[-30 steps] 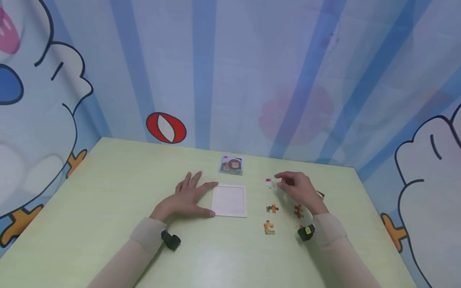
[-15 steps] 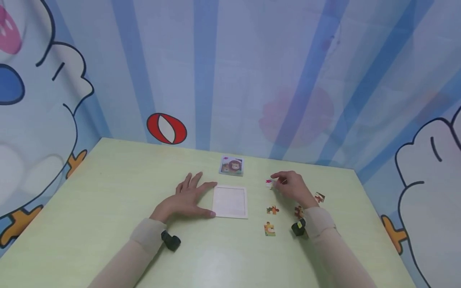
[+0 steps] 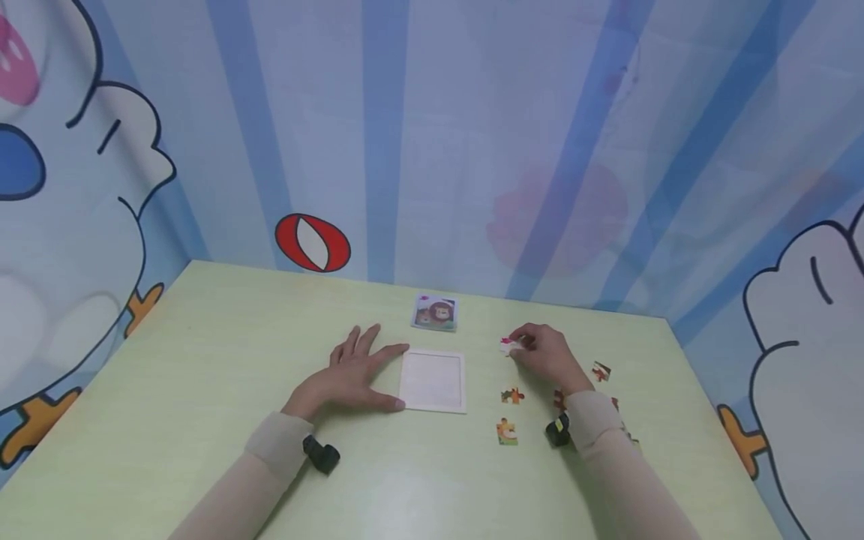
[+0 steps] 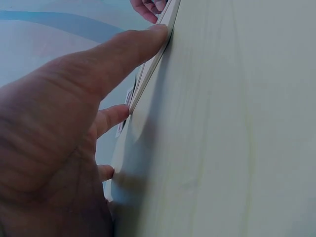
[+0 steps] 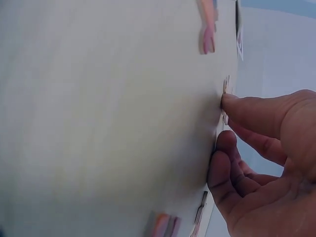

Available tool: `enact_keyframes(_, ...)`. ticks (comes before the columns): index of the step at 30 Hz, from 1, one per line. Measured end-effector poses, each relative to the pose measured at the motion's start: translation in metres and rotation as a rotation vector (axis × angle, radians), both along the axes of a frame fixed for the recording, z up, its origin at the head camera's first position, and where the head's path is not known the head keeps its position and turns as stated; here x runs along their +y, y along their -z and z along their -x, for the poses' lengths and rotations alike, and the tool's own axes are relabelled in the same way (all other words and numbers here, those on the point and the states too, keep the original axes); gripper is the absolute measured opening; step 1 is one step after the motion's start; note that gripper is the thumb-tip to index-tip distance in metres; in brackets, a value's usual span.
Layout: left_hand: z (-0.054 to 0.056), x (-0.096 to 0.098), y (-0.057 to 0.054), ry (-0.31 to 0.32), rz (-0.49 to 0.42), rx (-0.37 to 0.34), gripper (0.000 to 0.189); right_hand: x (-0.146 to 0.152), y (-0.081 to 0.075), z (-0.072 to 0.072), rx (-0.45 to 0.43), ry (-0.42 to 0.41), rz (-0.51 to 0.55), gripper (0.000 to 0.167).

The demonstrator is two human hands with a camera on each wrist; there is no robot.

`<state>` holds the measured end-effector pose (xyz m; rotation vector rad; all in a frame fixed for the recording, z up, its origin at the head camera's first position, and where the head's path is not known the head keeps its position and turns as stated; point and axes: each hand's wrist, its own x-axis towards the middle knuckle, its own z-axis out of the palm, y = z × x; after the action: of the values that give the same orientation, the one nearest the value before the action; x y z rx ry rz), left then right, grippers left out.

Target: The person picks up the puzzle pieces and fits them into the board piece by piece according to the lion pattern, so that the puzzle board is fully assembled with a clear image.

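My left hand (image 3: 347, 382) lies at the left side of a white square puzzle tray (image 3: 433, 381), fingers spread. In the left wrist view its thumb (image 4: 158, 32) and a fingertip (image 4: 126, 111) touch the tray's edge. To the right of the tray, my right hand (image 3: 548, 354) pinches a white-and-pink jigsaw piece (image 3: 506, 342) between thumb and index finger, low at the tabletop. The right wrist view shows the thumb (image 5: 232, 102) on that piece (image 5: 226, 85), with the other fingers curled. Part of the piece is hidden by the fingertips.
Nearer me lie two more jigsaw pieces, one orange and green (image 3: 513, 395) and one yellowish (image 3: 507, 431). Another piece (image 3: 601, 371) sits right of the right hand; several others are partly covered by that wrist. Behind the tray is a lion picture (image 3: 435, 312).
My right hand has moved left onto the white-and-pink jigsaw piece, and its thumb and index finger have closed on it. The left hand has stayed at the tray.
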<state>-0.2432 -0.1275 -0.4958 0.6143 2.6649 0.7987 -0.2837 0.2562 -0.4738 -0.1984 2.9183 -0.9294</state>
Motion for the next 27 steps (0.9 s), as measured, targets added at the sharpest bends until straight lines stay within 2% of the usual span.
enact_keyframes(7,-0.003,0.0,-0.005,0.004,-0.009,0.008,0.1,0.0,-0.003,0.0,-0.017,0.046,0.064,0.023)
enact_keyframes(12,-0.001,-0.001,-0.002,-0.004,0.004,0.008,0.099,0.002,-0.004,-0.003,-0.046,0.085,0.189,0.015)
enact_keyframes(16,-0.003,0.0,-0.007,0.004,0.012,0.006,0.099,0.003,-0.004,-0.004,-0.082,0.105,0.303,0.013)
enact_keyframes(22,-0.006,0.001,-0.015,0.013,0.021,-0.001,0.098,0.001,-0.006,-0.005,-0.097,0.092,0.395,0.021)
enact_keyframes(27,-0.002,0.002,-0.006,0.005,0.025,0.002,0.099,-0.006,-0.008,-0.007,-0.081,0.05,0.469,0.027)
